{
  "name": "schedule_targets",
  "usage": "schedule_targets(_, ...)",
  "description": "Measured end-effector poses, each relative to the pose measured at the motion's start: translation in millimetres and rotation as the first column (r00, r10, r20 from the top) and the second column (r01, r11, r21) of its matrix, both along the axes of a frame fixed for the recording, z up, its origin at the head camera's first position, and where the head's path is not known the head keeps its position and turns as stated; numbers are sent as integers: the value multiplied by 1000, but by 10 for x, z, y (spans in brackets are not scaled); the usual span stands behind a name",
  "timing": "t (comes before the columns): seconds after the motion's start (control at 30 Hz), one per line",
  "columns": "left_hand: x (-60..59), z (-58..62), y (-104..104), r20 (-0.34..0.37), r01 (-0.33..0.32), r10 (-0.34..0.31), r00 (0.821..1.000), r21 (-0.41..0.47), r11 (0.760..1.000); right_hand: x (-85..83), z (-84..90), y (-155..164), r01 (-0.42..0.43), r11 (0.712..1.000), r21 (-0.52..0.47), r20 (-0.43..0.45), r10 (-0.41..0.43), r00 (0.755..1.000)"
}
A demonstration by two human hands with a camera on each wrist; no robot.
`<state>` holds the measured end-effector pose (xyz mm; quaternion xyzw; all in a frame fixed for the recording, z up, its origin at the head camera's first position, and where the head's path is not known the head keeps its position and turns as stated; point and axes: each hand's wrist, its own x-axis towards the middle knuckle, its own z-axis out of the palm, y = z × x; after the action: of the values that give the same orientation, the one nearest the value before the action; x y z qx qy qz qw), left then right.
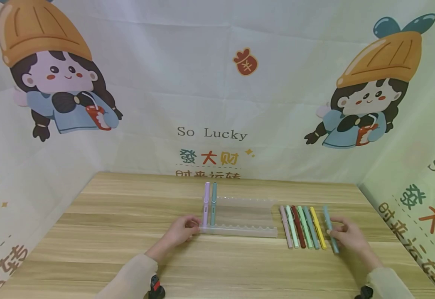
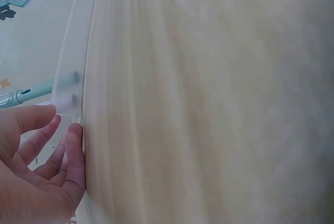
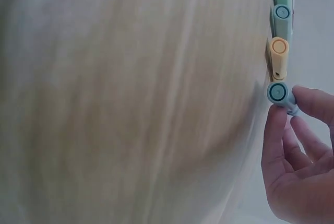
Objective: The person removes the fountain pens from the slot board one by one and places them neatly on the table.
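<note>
In the head view a clear plastic pen rack point(image 1: 245, 231) with notched edges lies on the table. A purple pen point(image 1: 206, 205) and a teal pen point(image 1: 213, 203) rest side by side at its left end. My left hand point(image 1: 185, 228) holds the rack's front left corner; thumb and fingertips meet at that end in the left wrist view. Over on the right, my right hand point(image 1: 348, 234) pinches a blue pen point(image 3: 278, 92) between thumb and fingers. That pen is tilted, just right of the yellow pen point(image 1: 318, 228) and apart from it.
Left of the yellow pen lie several others in a row, among them a dark red pen point(image 1: 298, 226) and a pinkish pen point(image 1: 286, 227). The wooden table point(image 1: 127, 207) backs onto a printed cloth point(image 1: 146, 83), which also hangs along both sides.
</note>
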<state>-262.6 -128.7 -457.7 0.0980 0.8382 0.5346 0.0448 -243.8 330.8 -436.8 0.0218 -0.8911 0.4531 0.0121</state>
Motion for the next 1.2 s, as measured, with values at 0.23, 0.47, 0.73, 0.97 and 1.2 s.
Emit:
schedule_targets(0.23,3,7,7,3,-5,5,1000,-8,1000,-42,-21,-25,7,998,63,33,-10,999)
schedule_targets(0.47,-1,-1,3,12,-10,10,1000,-9,1000,-82,4,-59,46,988,148,44,-53,998)
schedule_targets(0.73,-16,-20,-13,8,4,-4,1000,-10,1000,-131,-4,-64,51,981,190,61,-63,996)
schedule_targets(0.97,-13,-12,-5,17,-4,4,1000,-5,1000,-168,-42,-61,50,986,159,71,-62,996)
schedule_targets(1.2,-4,-2,1,11,-7,7,1000,-7,1000,-183,-53,-68,45,985,164,66,-57,996)
